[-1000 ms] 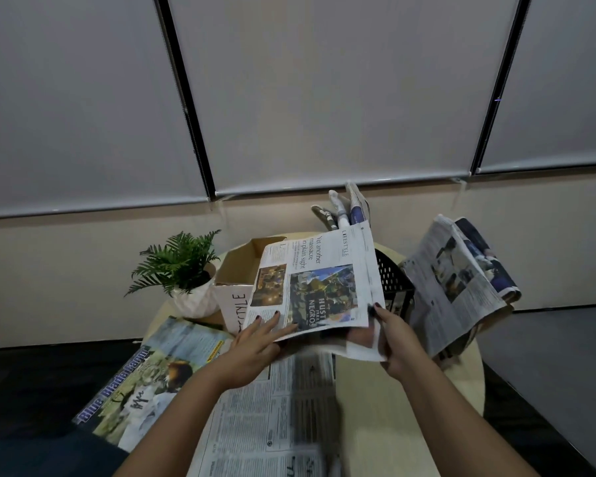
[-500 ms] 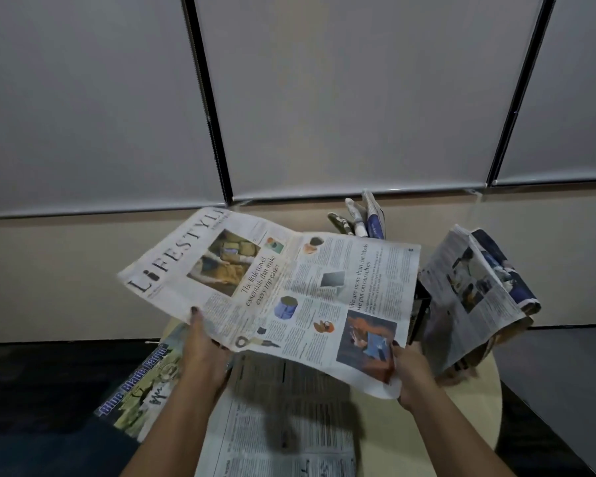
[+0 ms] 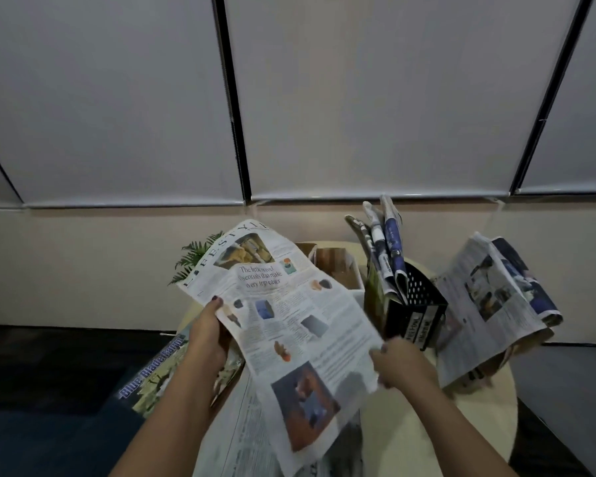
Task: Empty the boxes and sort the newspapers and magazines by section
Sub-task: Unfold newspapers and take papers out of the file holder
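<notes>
Lifestyle newspaper section held above round table | left hand pinched left edge | right hand gripped right edge

A round pale table carries a black perforated box near its far side. Left of the box stand a cardboard box and a potted fern; right of it lies a folded newspaper, and nearer, to its left, a flat newspaper and a magazine.

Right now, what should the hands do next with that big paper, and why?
Probably lower the Lifestyle newspaper into the cardboard box behind it. The left hand and right hand each pinch an edge, holding it in mid-air, unsorted.
</notes>
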Tool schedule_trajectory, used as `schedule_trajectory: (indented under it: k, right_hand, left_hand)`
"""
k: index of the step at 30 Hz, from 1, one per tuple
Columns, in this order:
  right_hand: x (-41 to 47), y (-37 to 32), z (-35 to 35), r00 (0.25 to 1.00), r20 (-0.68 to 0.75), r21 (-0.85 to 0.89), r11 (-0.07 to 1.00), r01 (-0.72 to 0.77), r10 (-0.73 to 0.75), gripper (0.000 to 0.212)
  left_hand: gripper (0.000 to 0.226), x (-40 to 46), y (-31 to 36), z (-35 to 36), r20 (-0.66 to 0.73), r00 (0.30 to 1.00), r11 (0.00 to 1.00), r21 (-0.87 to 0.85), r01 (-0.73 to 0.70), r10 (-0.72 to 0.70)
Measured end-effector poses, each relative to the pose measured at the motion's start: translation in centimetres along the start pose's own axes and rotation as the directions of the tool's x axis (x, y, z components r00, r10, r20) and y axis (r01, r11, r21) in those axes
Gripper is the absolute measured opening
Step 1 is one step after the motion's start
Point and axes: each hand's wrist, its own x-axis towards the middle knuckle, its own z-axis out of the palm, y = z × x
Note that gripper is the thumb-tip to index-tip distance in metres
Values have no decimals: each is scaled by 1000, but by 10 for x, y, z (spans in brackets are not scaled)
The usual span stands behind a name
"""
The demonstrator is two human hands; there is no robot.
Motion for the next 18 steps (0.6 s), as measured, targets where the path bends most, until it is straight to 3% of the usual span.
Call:
schedule_trajectory:
  k: [3,5,6,8,10,13,15,18]
  right_hand:
    - [3,-23,-16,913,-344,159,945,287,-220,23]
    - [9,-39,-23,880,-397,316,862,397,-260,13]
    - [14,-44,-24,891,-372,392,826,405,-260,21]
    - [21,-52,-21,953,-222,550,781,295,-204,44]
    - [21,-56,-16,993,-9,682,725,95,-121,52]
    - [19,-53,-5,962,267,751,636,-177,-48,62]
    - [22,-45,7,918,397,708,640,-300,-8,69]
    - [22,-43,14,885,465,686,636,-353,-10,51]
  left_hand:
    - [28,-9,19,-13,84,996,999,45,5,-9]
    - [24,-14,31,-19,110,994,996,93,-7,-3]
    - [20,-16,37,-20,110,994,994,110,-20,8]
    - [16,-17,43,-20,97,994,988,143,-63,49]
    - [17,-21,45,-18,125,991,982,174,-77,56]
    - [19,-21,42,-23,232,973,981,186,-60,16]
    - [17,-18,40,-27,277,961,979,201,-38,-20]
    - [13,-13,35,-31,295,955,957,266,-115,32]
